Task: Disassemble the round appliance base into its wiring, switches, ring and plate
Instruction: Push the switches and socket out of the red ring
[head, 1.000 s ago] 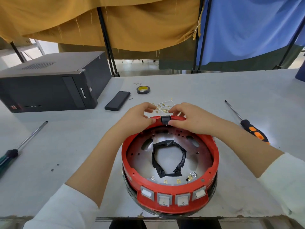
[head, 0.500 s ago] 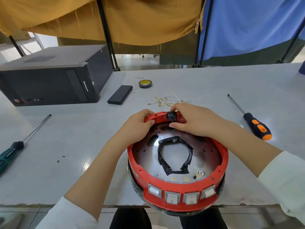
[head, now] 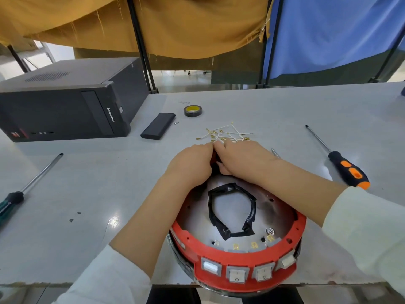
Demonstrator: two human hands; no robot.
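**What we are wearing**

We see our two forearms bare from wrist to mid-arm, left hand (head: 192, 165) and right hand (head: 243, 161) uncovered. White, soft long sleeves are pushed back, filling the lower left and lower right of the frame.

Closed together now over the far rim of the red ring (head: 238, 257), left hand (head: 190, 165) and right hand (head: 243, 160) touching (earlier set apart, either side of the black socket). Socket hidden beneath curled fingers (head: 221, 147).
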